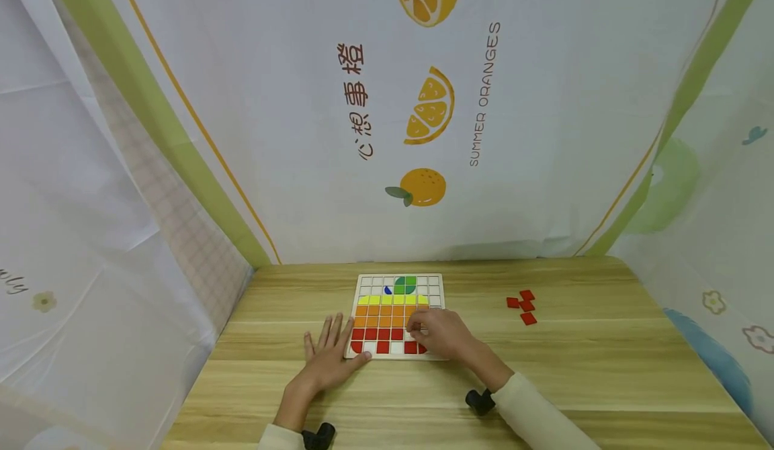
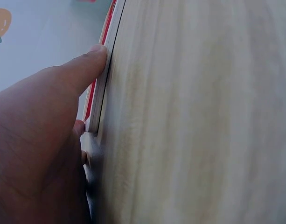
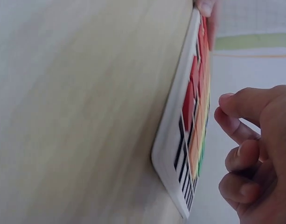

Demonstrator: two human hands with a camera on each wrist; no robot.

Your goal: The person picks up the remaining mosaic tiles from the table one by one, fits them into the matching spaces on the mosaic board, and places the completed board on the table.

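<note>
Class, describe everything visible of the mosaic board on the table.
The pale, wooden-looking mosaic board is squarish and gridded. Green and blue tiles sit toward its far side, then yellow, orange and, nearest, red; some cells are empty. It lies flat on the wood-grain tabletop. The left hand touches its near edge; the right hand is over its right side.

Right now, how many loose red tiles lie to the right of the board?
4, right of the board: farthest tile, left tile, middle tile, nearest tile. Any underneath could be hidden.
</note>
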